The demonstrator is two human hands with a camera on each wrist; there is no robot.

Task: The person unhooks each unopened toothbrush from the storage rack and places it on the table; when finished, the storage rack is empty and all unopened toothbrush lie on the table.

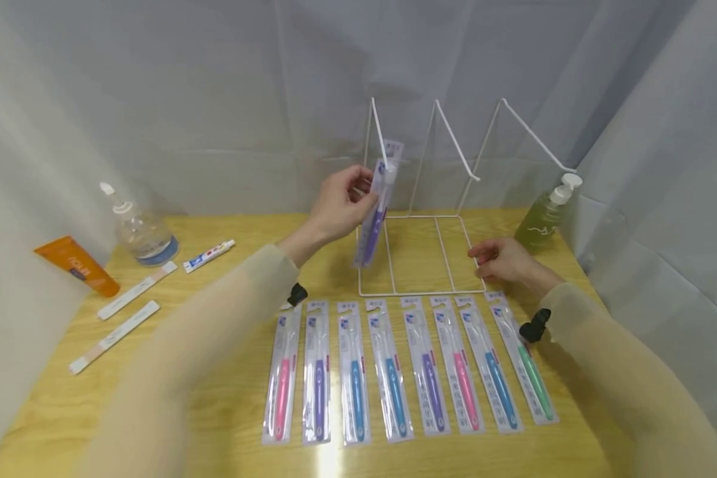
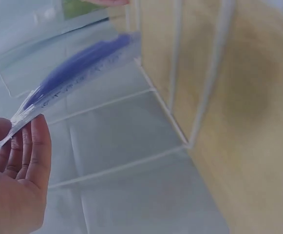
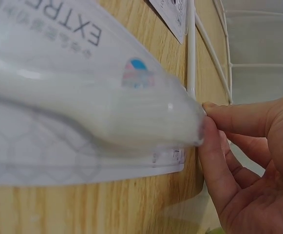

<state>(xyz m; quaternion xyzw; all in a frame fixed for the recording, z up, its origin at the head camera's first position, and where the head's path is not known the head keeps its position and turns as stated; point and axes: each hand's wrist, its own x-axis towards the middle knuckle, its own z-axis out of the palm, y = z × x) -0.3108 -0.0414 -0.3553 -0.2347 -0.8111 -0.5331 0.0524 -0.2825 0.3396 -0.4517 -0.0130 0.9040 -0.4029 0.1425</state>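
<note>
My left hand (image 1: 343, 202) pinches a packaged purple toothbrush (image 1: 378, 216) between thumb and fingers, holding it upright above the table. The upper part of its pack overlaps the tip of the leftmost prong of a white wire rack (image 1: 421, 293). In the left wrist view the purple handle (image 2: 83, 63) shows through the clear plastic, with the thumb on one side and the fingers on the other. My right hand (image 1: 504, 259) is at the right side of the rack's base, where thumb and forefinger (image 3: 214, 156) pinch the base wire close to the front corner.
Several packaged toothbrushes (image 1: 358, 378) lie in a row before the rack. A green pump bottle (image 1: 540, 222) stands at the right. At left are a clear bottle (image 1: 146, 236), an orange tube (image 1: 78, 265), a small toothpaste tube (image 1: 209, 255) and two slim white packets (image 1: 115, 336). Grey curtain hangs behind.
</note>
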